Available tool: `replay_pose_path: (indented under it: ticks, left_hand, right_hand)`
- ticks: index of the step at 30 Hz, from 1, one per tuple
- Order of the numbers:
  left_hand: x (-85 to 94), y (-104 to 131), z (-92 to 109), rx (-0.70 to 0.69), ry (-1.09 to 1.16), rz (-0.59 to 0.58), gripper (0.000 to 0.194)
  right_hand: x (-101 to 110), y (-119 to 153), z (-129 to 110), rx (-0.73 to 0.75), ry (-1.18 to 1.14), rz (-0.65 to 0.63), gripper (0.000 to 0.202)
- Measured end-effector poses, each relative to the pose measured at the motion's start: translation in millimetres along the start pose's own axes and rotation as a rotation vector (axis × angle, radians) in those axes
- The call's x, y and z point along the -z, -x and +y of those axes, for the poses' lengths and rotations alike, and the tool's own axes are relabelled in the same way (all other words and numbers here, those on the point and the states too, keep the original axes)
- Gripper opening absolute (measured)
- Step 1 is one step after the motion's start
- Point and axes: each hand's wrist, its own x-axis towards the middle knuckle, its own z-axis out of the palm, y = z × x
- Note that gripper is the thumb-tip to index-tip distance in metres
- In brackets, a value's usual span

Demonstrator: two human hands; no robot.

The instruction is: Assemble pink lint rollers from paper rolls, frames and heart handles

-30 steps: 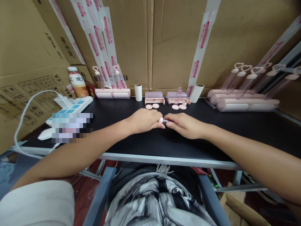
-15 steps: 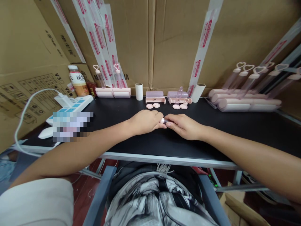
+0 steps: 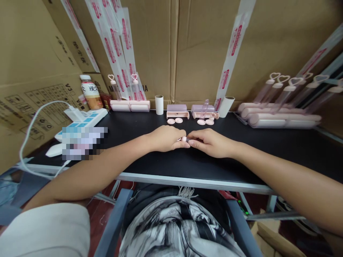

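Over the black tabletop (image 3: 160, 162), my left hand (image 3: 167, 138) is closed on the pale pink cap (image 3: 184, 139) of a clear tube (image 3: 188, 140). My right hand (image 3: 210, 142) pinches the tube's other side between thumb and fingers. Most of the tube is hidden by the fingers. Beyond my hands lie pink round discs (image 3: 175, 121) and, to the right, more discs (image 3: 205, 122). Behind them are a pink holder part (image 3: 177, 114) and another pink holder part (image 3: 199, 115) with a small clear purple piece (image 3: 204, 109) on it.
White cardboard tubes stand at the back: one upright (image 3: 159, 105), one leaning (image 3: 226, 106). Pink cylinders (image 3: 284, 121) with heart-topped clear tubes (image 3: 286, 94) fill the right; two similar cylinders (image 3: 130, 105) lie left. A bottle (image 3: 91, 92), power strip (image 3: 81, 123) and white cable (image 3: 23, 139) sit far left.
My left fingers have shifted on the cap, and more pink shows between them. My right fingers have spread slightly. The view has moved a little.
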Motion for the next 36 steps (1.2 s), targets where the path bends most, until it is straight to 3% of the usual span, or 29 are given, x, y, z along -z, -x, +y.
replay_pose_path:
  ticks: [4,9,23,36]
  left_hand:
    - [-3.9,-1,-1,0.058,-0.040,-0.073,0.056]
    - [-4.8,-2,-5,0.107,-0.060,-0.084,0.058]
    - [-2.8,-1,-14,0.002,0.020,0.160,0.033]
    - [-5.0,-1,-27,-0.106,0.158,0.173,0.036]
  right_hand:
    - [0,0,2,-0.006,0.000,-0.012,0.029]
    - [2,0,7,-0.035,0.026,-0.007,0.027]
    - [6,1,9,-0.102,0.067,0.027,0.026]
    - [3,3,6,-0.068,0.075,0.019,0.021]
